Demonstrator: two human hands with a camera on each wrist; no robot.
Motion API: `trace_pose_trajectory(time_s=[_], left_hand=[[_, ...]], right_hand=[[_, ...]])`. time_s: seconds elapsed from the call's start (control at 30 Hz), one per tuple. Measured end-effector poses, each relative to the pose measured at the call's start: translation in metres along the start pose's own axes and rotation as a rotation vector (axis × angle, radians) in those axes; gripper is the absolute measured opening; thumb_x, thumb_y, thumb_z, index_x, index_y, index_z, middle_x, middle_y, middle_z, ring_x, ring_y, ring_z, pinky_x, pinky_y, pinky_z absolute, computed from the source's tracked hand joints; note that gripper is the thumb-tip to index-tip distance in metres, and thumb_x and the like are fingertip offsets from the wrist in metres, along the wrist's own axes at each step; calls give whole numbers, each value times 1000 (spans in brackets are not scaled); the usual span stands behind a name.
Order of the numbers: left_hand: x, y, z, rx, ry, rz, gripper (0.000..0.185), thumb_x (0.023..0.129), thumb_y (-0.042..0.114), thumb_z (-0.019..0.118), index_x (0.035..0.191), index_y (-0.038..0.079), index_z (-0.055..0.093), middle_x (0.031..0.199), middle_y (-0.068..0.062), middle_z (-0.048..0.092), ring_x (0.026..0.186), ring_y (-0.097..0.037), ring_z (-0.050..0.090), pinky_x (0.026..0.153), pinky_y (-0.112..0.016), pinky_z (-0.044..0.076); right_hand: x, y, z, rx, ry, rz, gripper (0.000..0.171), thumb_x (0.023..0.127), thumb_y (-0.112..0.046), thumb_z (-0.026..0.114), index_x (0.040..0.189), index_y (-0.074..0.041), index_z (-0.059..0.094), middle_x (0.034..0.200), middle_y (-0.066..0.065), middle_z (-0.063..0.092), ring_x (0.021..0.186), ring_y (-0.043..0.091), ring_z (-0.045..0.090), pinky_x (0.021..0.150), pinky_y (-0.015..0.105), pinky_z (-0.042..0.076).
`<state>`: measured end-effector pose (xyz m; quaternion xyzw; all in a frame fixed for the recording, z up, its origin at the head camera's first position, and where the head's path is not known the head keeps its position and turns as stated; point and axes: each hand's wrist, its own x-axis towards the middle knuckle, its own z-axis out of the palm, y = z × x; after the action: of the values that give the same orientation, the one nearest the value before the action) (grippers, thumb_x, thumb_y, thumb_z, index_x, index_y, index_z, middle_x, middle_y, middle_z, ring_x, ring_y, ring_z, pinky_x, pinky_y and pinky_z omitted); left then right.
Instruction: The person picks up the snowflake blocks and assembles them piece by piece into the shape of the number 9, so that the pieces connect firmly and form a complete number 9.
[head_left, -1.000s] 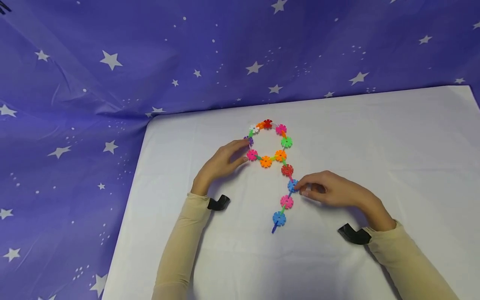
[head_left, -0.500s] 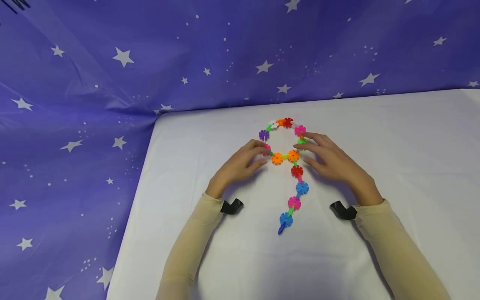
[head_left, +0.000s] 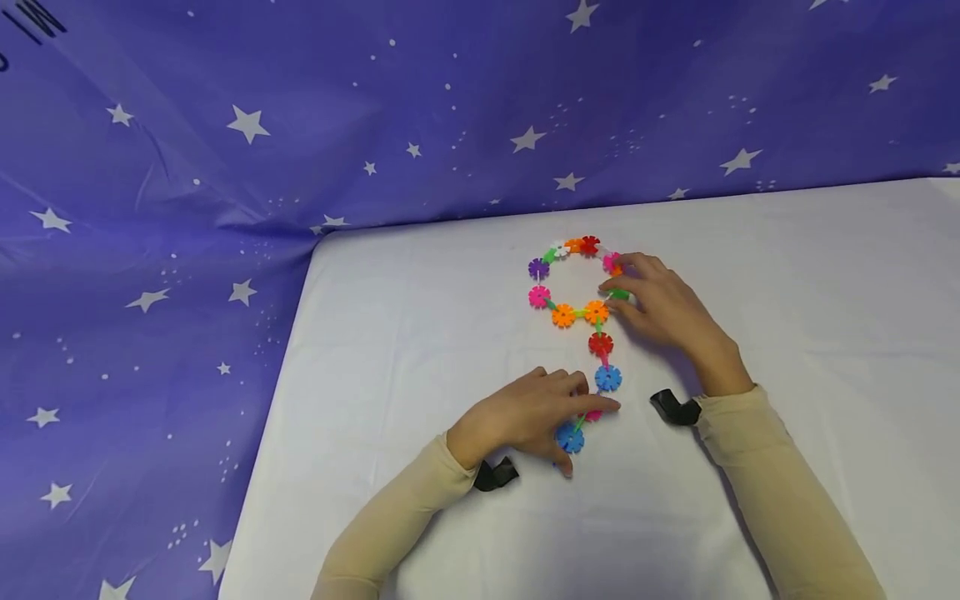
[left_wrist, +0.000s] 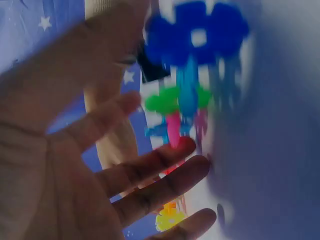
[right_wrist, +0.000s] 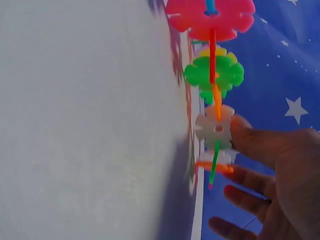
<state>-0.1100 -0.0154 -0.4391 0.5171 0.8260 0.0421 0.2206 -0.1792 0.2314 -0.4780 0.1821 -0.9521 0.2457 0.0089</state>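
Note:
Interlocking snowflake discs lie on the white tabletop, joined into a ring with a tail. My left hand (head_left: 528, 415) reaches across the lower tail, fingers spread around a pink disc (head_left: 593, 415) and the end blue disc (head_left: 570, 438). The left wrist view shows a dark blue disc (left_wrist: 197, 36) near that thumb, with no clear grip. My right hand (head_left: 667, 304) rests at the ring's right side, its loose fingers over the green disc (head_left: 618, 294). In the right wrist view the thumb meets a whitish disc (right_wrist: 218, 127), and a fingertip is by an orange disc (right_wrist: 215, 166).
The white cloth (head_left: 405, 333) covers the table. A purple star-printed curtain (head_left: 450, 108) hangs behind it and along the left. Black wrist mounts (head_left: 675, 408) jut from both sleeves. The ring's far side holds a purple disc (head_left: 538, 268) and a red disc (head_left: 590, 245).
My left hand has left the ring's left side and come down to the tail. My right hand has gone up from the tail to the ring's right side. The chain keeps its shape.

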Motion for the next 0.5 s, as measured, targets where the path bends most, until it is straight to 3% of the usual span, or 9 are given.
trace_pose_trajectory(time_s=[0.3, 0.5], left_hand=[[-4, -5, -2, -39, 5, 21, 87, 76, 41, 84, 150, 27, 39, 142, 6, 48, 125, -9, 49, 98, -25, 42], [-5, -6, -5, -59, 0, -13, 100, 74, 43, 85, 154, 19, 30, 142, 6, 49, 124, -9, 50, 103, -26, 42]], right_hand=[[-5, 6, -5, 26, 50, 109, 20, 90, -21, 71, 107, -10, 72, 135, 20, 45, 118, 40, 47, 92, 58, 45], [-7, 13, -5, 97, 36, 124, 33, 92, -22, 69, 122, -10, 66, 145, 24, 36, 125, 46, 46, 101, 62, 39]])
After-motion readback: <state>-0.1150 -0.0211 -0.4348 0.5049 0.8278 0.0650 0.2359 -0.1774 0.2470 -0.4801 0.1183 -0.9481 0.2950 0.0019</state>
